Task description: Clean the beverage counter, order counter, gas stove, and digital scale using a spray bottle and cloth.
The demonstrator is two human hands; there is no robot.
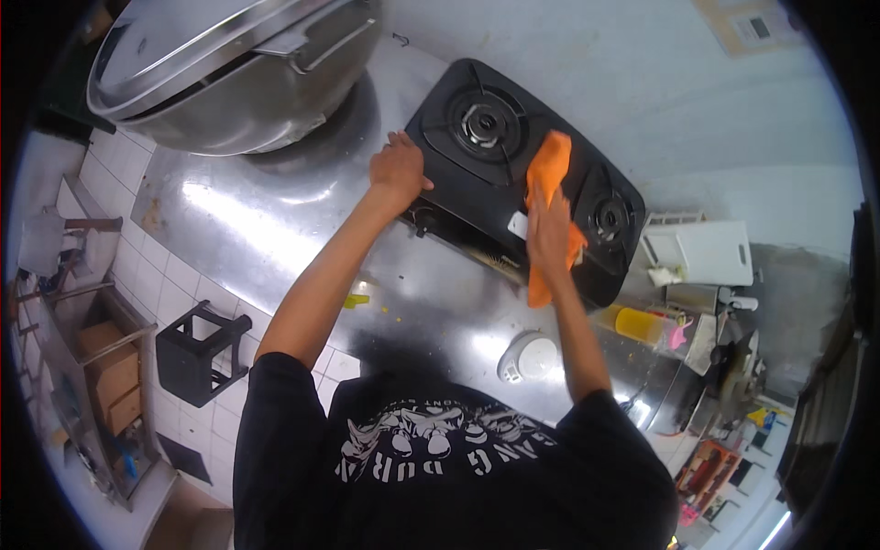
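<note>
A black two-burner gas stove [467,185] stands at an angle on a stainless steel counter [275,240]. My left hand [402,165] grips the stove's left end, thumb on the top plate. Between the two burners, my right hand [548,227] presses on an orange cloth [550,161] that lies over the stove top and hangs past its front edge. Part of the cloth is hidden under that hand. A small white item [518,224] shows beside my right fingers; what it is, I cannot tell.
A large lidded metal pot [240,89] stands left of the stove. Nearer me are a white kitchen scale [536,356] and a yellow-green scrap [356,301]. White cutting boards [715,253] and a bottle of yellow liquid [639,324] are at the right. A black stool [199,350] stands on the tiled floor.
</note>
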